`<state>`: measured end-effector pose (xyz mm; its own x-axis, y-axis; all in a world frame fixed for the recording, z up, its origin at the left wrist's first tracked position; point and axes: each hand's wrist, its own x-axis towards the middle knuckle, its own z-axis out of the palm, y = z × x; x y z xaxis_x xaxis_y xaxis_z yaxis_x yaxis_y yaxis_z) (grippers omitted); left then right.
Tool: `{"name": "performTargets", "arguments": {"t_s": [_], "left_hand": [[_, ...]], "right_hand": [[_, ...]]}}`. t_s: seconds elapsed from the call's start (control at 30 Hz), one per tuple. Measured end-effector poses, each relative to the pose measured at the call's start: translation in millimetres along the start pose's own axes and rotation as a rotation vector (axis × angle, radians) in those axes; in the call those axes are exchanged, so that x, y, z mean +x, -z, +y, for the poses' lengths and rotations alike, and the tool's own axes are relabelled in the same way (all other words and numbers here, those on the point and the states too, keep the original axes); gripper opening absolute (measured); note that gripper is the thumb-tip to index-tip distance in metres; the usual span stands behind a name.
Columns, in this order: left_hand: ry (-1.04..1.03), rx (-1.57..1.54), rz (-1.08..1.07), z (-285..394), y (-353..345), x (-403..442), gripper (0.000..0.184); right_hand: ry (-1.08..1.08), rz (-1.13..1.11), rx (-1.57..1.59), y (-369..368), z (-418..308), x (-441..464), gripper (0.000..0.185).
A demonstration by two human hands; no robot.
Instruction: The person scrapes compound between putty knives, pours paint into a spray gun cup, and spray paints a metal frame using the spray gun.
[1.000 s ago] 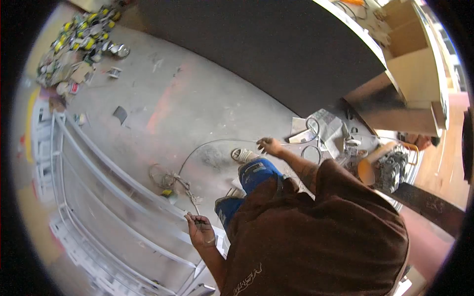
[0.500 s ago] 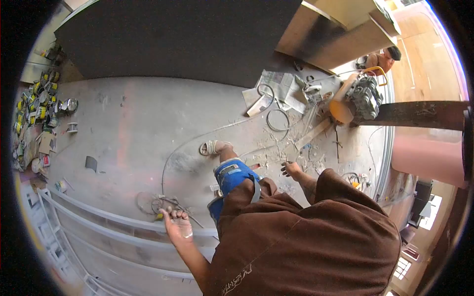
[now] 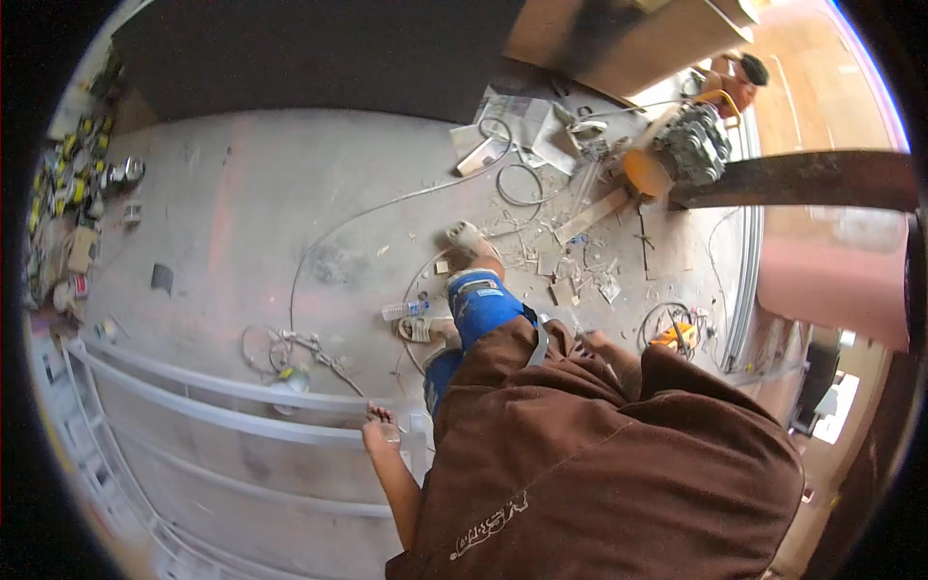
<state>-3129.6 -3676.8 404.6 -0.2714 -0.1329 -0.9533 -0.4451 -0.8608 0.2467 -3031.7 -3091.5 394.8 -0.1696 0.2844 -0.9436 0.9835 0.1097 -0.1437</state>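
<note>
The left hand point(image 3: 381, 428), palm turned up with fingers loosely bent and seemingly empty, is nearest the end of the white metal frame point(image 3: 290, 429) along the floor's point(image 3: 290, 174) lower-left side; whether they touch cannot be told. The right hand point(image 3: 594, 341) is blurred beside the brown shirt point(image 3: 619, 454), its grip impossible to tell. With one sandalled foot point(image 3: 471, 237) ahead of the other, this looks like a step across the floor. Moving here calls for careful footing: a plastic bottle point(image 3: 401, 310) lies just beside the feet, a thin cable point(image 3: 387, 201) curves beyond, and scraps surround a wooden strip point(image 3: 593, 216).
</note>
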Motion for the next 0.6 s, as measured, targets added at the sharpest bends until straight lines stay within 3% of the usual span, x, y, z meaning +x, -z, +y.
{"name": "performTargets", "arguments": {"t_s": [0.03, 0.1, 0.13, 0.2, 0.33, 0.53, 0.6], "left_hand": [[0.003, -0.012, 0.059, -8, -5, 2, 0.022], [0.013, 0.037, 0.082, -25, 9, 26, 0.022], [0.018, 0.105, 0.045, -30, 23, 46, 0.021], [0.012, -0.049, 0.161, -51, 15, 44, 0.010], [0.059, 0.120, 0.154, -90, -22, 45, 0.010], [0.055, 0.404, 0.077, -139, -99, 33, 0.020], [-0.052, 0.552, 0.136, -169, -136, 25, 0.026]], "right_hand": [[0.014, 0.015, 0.025, 8, -10, -5, 0.049], [0.117, 0.098, 0.396, 25, -34, -13, 0.041], [0.146, 0.100, 0.408, 33, -37, -9, 0.041], [0.192, 0.082, 0.441, 54, -42, 8, 0.037], [0.141, 0.054, 0.137, 98, -75, 3, 0.035], [0.090, 0.124, 0.182, 204, -68, 86, 0.039], [0.096, 0.096, 0.192, 248, -70, 143, 0.039]]}}
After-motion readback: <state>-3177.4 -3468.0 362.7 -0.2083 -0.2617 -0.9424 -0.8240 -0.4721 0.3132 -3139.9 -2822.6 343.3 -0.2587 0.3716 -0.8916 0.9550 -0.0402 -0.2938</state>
